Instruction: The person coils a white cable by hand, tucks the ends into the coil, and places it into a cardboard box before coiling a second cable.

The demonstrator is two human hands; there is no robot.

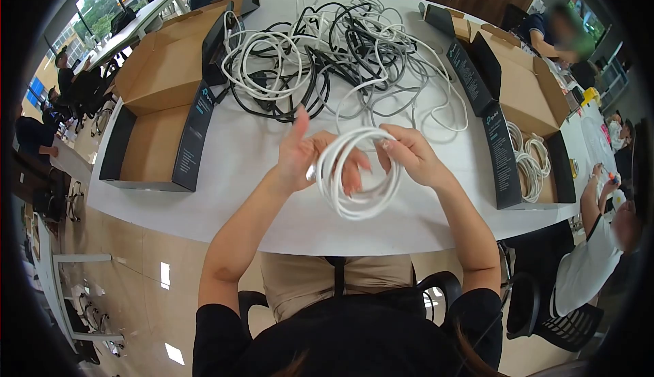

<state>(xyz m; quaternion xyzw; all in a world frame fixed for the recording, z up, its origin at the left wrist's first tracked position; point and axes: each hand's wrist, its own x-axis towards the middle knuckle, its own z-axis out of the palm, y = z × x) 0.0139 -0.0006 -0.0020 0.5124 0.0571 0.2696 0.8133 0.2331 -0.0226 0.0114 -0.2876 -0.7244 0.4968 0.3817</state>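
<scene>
A white cable wound into a coil [364, 210] of several loops is held up over the near part of the table. My right hand [412, 155] pinches the coil at its upper right, thumb and fingers closed on the loops. At the coil's left side is my left hand [298, 155], with its thumb raised and its fingers stretched apart, some of them reaching behind and showing through the ring. Beyond both hands lies a tangled heap of white, grey and black cables [354, 50], spread across the back of the table.
On the left stands an open black cardboard box [187, 148] with a bare brown inside. Another open black box [501, 166] on the right holds coiled white cables [530, 162]. The white table [286, 230] has a curved front edge. At the right, a person [593, 268] sits nearby.
</scene>
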